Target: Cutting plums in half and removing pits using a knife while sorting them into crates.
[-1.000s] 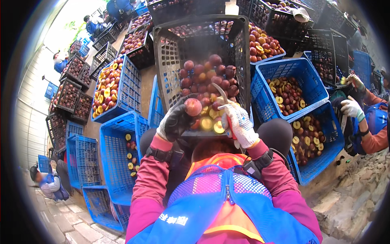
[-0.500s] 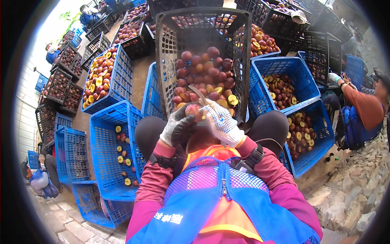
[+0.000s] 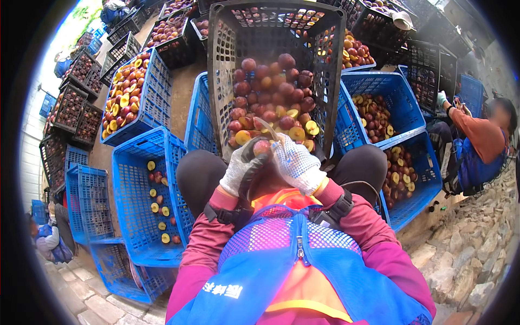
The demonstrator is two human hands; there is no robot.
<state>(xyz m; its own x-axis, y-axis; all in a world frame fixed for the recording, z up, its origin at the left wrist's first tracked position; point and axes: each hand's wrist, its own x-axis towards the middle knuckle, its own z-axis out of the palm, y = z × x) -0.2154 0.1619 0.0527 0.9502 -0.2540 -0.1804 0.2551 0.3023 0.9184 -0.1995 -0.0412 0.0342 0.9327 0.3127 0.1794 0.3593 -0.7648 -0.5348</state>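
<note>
My left hand, in a white glove with a dark palm, is closed round a reddish plum. In a dotted white glove, my right hand grips a small curved knife, its blade pointing up and to the left beside the plum. Its handle is mostly hidden by the fingers. Just beyond both hands, a black crate leans toward me between my knees. Whole plums and some halved plums with yellow flesh lie in it.
At my left a blue crate holds scattered plum halves; another blue crate behind it is heaped with them. Two blue crates with cut plums stand at my right. Further right sits a co-worker. Stacked black crates fill the far left.
The plum sits slightly lower and is more covered by my left fingers, close to the right hand. The whole view has shifted a little. Both hands keep their hold.
</note>
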